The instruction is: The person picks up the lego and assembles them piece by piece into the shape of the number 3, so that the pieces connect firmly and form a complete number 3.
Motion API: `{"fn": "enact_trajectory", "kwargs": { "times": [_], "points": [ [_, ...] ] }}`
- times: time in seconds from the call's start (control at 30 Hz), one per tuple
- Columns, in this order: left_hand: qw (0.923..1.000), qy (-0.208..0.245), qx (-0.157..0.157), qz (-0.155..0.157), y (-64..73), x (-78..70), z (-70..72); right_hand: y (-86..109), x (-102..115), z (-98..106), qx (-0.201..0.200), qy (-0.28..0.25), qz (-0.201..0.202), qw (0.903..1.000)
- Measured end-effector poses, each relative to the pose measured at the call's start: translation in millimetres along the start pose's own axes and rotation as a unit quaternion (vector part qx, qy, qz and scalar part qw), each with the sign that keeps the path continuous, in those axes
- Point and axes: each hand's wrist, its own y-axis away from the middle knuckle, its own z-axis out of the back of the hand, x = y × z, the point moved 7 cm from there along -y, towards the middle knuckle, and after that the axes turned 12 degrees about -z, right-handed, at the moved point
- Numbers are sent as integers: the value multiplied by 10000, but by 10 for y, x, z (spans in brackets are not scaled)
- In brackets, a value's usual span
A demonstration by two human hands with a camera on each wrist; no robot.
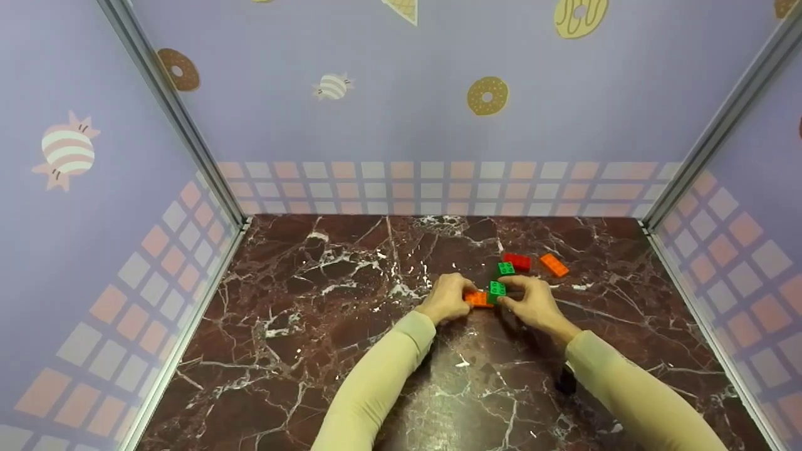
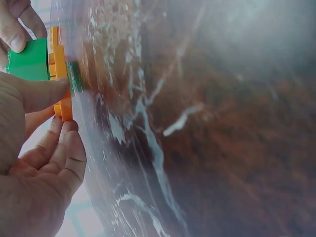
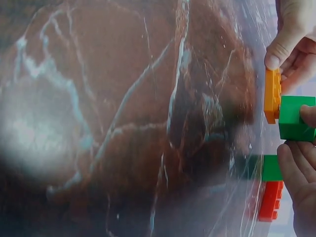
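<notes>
My left hand [image 1: 448, 297] pinches an orange toy building brick [image 1: 478, 299] between thumb and fingers, low at the table surface. In my right hand [image 1: 532, 302] a green block [image 1: 497, 289] is gripped between thumb and fingertips, studs up. The left wrist view has this green block [image 2: 29, 60] at the studs of the orange brick [image 2: 61, 74], near one end. From the right wrist, the green block [image 3: 296, 117] sits higher than the orange brick [image 3: 271, 96] and overlaps its right end. Whether the two are fully pressed together I cannot tell.
Just behind the right hand stands another green block [image 1: 505, 269], close to a red brick [image 1: 517, 261]. A second orange brick [image 1: 554, 265] lies to their right. Patterned walls enclose the dark marbled table [image 1: 326, 351]. A small black object [image 1: 566, 380] shows beneath the right sleeve.
</notes>
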Motion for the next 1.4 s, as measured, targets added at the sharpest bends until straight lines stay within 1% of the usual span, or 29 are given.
{"fn": "enact_trajectory", "kwargs": {
  "times": [0.13, 0.23, 0.33, 0.47, 0.67, 0.83, 0.9, 0.97, 1.07, 1.2, 1.4],
  "points": [
    [10000, 54, 46, 56, 24, 40, -4, 0, 21, -54, 43, 24, -9, 10000],
    [9998, 114, 79, 121, 43, 74, -17, 7, 39, -94, 139, -106, -31, 9998],
    [9998, 158, 73, 93, 54, 95, -17, 12, 61, -119, 186, -184, -16, 9997],
    [9997, 239, 52, 41, 70, 121, -11, 12, 90, -133, 165, -115, 61, 9998],
    [9993, 367, 35, 76, 91, 158, -16, -5, 89, -194, 279, -269, 60, 9992],
    [9995, 314, 35, 44, 94, 157, -12, -11, 93, -241, 389, -436, 105, 9982],
    [9995, 309, 86, 33, 97, 151, -10, -10, 104, -247, 393, -436, 140, 9982],
    [9993, 358, 129, 29, 102, 147, -9, -12, 123, -248, 356, -362, 189, 9985],
    [9984, 558, 124, 14, 105, 134, 6, -20, 141, -251, 317, -236, 178, 9991],
    [9961, 864, -104, -152, 90, 85, 62, -39, 147, -270, 338, -60, 142, 9993],
    [9914, 1119, -491, -473, 52, -5, 146, -51, 167, -286, 408, -37, 313, 9987]
  ]
}}
